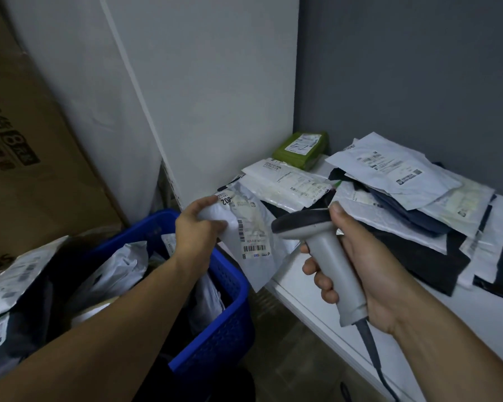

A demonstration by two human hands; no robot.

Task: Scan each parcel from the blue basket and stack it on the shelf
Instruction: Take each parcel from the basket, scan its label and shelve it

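Left grip clamped on white parcel over blue basket rim, my right grip wrapped round scanner handle, its head just beside the parcel label.

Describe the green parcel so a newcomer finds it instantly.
Start at the white shelf right of the blue basket. At its back, in the wall corner, lies the green parcel. It alone is green; its neighbours are white, grey or black.
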